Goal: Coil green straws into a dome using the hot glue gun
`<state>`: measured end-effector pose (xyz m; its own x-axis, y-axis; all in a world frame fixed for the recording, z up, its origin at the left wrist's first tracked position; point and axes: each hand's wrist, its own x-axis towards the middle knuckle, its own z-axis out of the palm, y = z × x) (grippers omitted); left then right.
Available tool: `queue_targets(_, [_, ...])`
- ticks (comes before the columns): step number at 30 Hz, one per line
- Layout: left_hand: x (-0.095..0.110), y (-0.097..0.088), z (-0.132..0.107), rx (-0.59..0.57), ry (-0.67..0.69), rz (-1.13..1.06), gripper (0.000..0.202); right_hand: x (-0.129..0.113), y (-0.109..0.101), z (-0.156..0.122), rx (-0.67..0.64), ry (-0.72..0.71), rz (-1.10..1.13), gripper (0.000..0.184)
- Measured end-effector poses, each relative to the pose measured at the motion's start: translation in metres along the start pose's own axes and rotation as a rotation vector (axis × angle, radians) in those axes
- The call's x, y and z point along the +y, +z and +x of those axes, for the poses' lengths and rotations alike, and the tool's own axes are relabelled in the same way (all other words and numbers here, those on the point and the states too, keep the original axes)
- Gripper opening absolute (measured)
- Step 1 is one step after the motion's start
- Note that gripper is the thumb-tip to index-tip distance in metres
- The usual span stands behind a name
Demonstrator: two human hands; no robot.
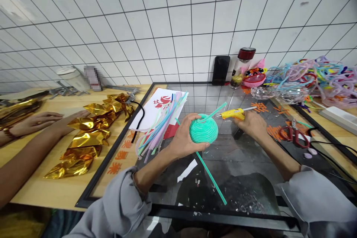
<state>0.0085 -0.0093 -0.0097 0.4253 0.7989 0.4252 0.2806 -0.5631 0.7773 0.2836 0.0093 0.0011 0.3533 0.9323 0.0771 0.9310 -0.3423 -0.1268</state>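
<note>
My left hand (181, 139) grips a mint-green ball (205, 132) wound in rows of fuzzy pipe cleaner, thumb below and fingers behind it. A straight end of green pipe cleaner (219, 109) sticks up to the right from its top. In my right hand (253, 123) is a yellow hot glue gun (229, 114), its nozzle pointing left, close to the ball's upper right side but apart from it. A pale glue stick (250, 108) juts from the gun's rear. Below the ball, another green pipe cleaner (212, 180) slants across the dark glass panel (240, 156).
Loose pastel pipe cleaners (164, 126) lie on white paper (145, 115) at left. Red-handled scissors (295, 134), a power strip (340, 117) and a pipe cleaner heap (306, 78) are right. A phone (221, 70) and glass bottle (240, 68) stand behind. Another person's arms (36, 148) rest beside gold foil (89, 137).
</note>
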Motion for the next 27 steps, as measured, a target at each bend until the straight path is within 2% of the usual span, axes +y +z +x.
queue_targets(4, [0.008, -0.004, 0.001, -0.001, -0.132, -0.093, 0.079, 0.004, -0.009, -0.003, 0.054, 0.028, 0.129, 0.038])
queue_targets(8, [0.014, -0.008, 0.002, -0.065, -0.263, -0.24, 0.085, 0.005, -0.021, -0.017, 0.288, -0.03, 0.43, 0.031])
queue_targets(11, [0.014, -0.011, 0.003, -0.115, -0.332, -0.345, 0.091, 0.002, -0.025, -0.029, 0.536, -0.191, 0.548, 0.027])
queue_targets(15, [0.013, -0.012, 0.004, -0.183, -0.346, -0.443, 0.094, -0.003, -0.027, -0.041, 0.79, -0.449, 0.54, 0.022])
queue_targets(21, [0.009, -0.01, 0.001, -0.26, -0.349, -0.588, 0.099, -0.007, -0.03, -0.049, 0.931, -0.611, 0.479, 0.026])
queue_targets(27, [0.008, -0.012, -0.001, -0.331, -0.335, -0.608, 0.101, -0.013, -0.032, -0.057, 0.989, -0.677, 0.467, 0.031])
